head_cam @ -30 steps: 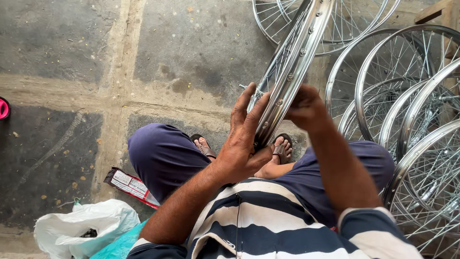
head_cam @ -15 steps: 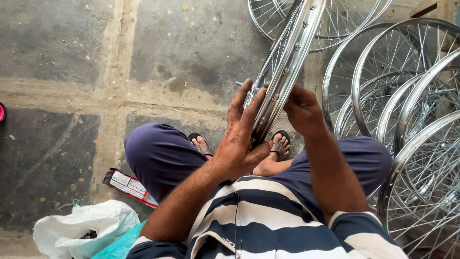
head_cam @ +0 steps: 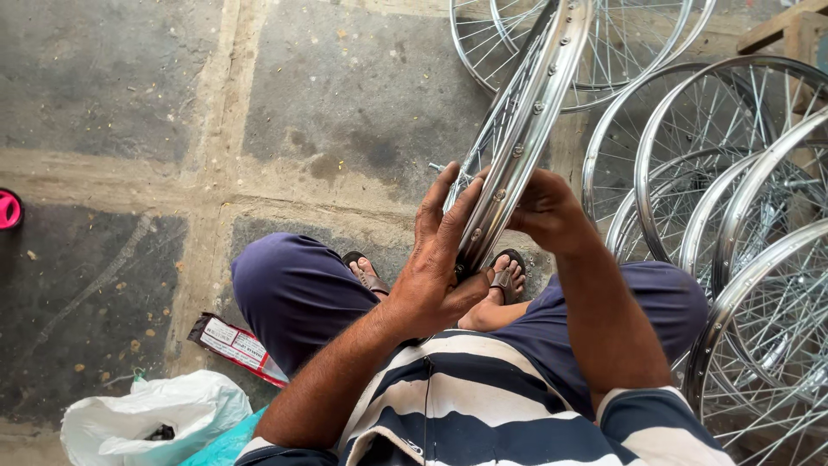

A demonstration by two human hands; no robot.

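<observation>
Seen from the head camera, a seated person steadies a shiny spoked steel bicycle wheel rim (head_cam: pixel 522 129) upright between the knees, its lower edge near sandalled feet. The left hand (head_cam: pixel 440 259) lies open-fingered against the rim's side, bracing it; the right hand (head_cam: pixel 543 211) curls closed around its edge. More finished silver wheels (head_cam: pixel 733 216) lean stacked at right on stained grey stone paving (head_cam: pixel 129 103), beside a white plastic bag (head_cam: pixel 155 418).
</observation>
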